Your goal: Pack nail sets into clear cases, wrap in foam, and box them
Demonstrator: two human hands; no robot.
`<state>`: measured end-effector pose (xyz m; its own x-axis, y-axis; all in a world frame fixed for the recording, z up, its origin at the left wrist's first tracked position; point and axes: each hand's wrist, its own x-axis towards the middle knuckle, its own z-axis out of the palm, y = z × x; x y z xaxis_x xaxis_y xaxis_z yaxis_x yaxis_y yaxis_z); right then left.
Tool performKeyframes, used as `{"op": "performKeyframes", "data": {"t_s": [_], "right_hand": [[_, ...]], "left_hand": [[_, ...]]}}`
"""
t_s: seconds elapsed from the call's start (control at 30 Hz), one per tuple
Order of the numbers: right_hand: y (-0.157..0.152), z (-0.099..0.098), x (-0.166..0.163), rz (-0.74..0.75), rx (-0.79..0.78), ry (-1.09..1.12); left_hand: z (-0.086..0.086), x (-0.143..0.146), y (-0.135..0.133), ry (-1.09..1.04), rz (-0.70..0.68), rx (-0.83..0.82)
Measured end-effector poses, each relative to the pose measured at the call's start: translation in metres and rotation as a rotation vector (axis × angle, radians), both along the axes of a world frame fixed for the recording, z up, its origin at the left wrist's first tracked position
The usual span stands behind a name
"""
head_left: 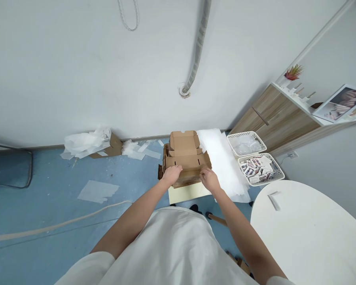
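Observation:
A brown cardboard mailer box (186, 155) lies unfolded on top of a stack of flat cardboard blanks (165, 162) on a small pale stool (187, 193). My left hand (172, 174) grips the near left edge of the box, fingers curled over it. My right hand (209, 179) pinches the near right edge of the same box. The box lid flap stands open toward the wall.
A sheet of white foam wrap (222, 162) lies right of the box. Two white baskets (247, 143) (261, 168) sit further right, one with small printed packets. A round white table (308, 229) is at lower right. Paper scraps and a torn box (90, 143) litter the blue floor.

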<state>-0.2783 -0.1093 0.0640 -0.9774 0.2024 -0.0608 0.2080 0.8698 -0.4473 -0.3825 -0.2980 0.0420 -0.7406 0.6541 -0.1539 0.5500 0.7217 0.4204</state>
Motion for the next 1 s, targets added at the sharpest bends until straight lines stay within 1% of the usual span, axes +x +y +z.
{"op": "performKeyframes", "data": {"t_s": [0.07, 0.13, 0.2, 0.27, 0.33, 0.4, 0.43, 0.47, 0.5, 0.53, 0.6, 0.73, 0.8, 0.9, 1.0], "right_hand": [[-0.007, -0.009, 0.007, 0.035, 0.052, -0.044], [-0.01, -0.016, 0.01, 0.022, 0.047, -0.061], [-0.009, -0.021, 0.012, -0.006, -0.03, -0.038], [-0.006, -0.022, 0.012, -0.054, -0.18, 0.014], [-0.001, -0.019, 0.011, -0.171, -0.384, 0.088], [0.005, -0.011, 0.009, -0.339, -0.559, 0.182], [0.009, -0.006, 0.006, -0.421, -0.611, 0.232], [0.013, 0.0, 0.004, -0.491, -0.615, 0.283], [0.017, 0.006, 0.0, -0.534, -0.586, 0.322], [0.021, 0.012, -0.004, -0.539, -0.547, 0.329], [0.026, 0.023, -0.014, -0.489, -0.442, 0.235], [0.028, 0.036, -0.031, -0.435, -0.113, 0.056], [0.024, 0.04, -0.035, -0.423, 0.011, -0.007], [0.018, 0.045, -0.035, -0.423, 0.121, -0.031], [0.015, 0.05, -0.027, -0.442, 0.182, 0.022]], "left_hand": [[0.002, 0.0, -0.001, 0.015, -0.008, -0.003], [0.003, -0.001, -0.002, 0.029, -0.009, 0.008], [0.004, -0.002, -0.005, 0.037, -0.013, 0.037], [0.005, -0.002, -0.008, 0.048, -0.027, 0.077], [0.006, -0.001, -0.012, 0.07, -0.047, 0.107], [0.006, 0.001, -0.015, 0.088, -0.063, 0.123], [0.005, 0.002, -0.017, 0.092, -0.072, 0.128], [0.005, 0.004, -0.018, 0.095, -0.083, 0.133], [0.004, 0.005, -0.018, 0.098, -0.095, 0.137], [0.003, 0.007, -0.019, 0.102, -0.108, 0.139], [0.001, 0.011, -0.019, 0.11, -0.129, 0.146], [-0.001, 0.016, -0.021, 0.124, -0.153, 0.203], [-0.001, 0.017, -0.025, 0.127, -0.159, 0.246], [0.002, 0.02, -0.034, 0.162, -0.101, 0.34], [0.007, 0.021, -0.042, 0.242, 0.021, 0.396]]}}
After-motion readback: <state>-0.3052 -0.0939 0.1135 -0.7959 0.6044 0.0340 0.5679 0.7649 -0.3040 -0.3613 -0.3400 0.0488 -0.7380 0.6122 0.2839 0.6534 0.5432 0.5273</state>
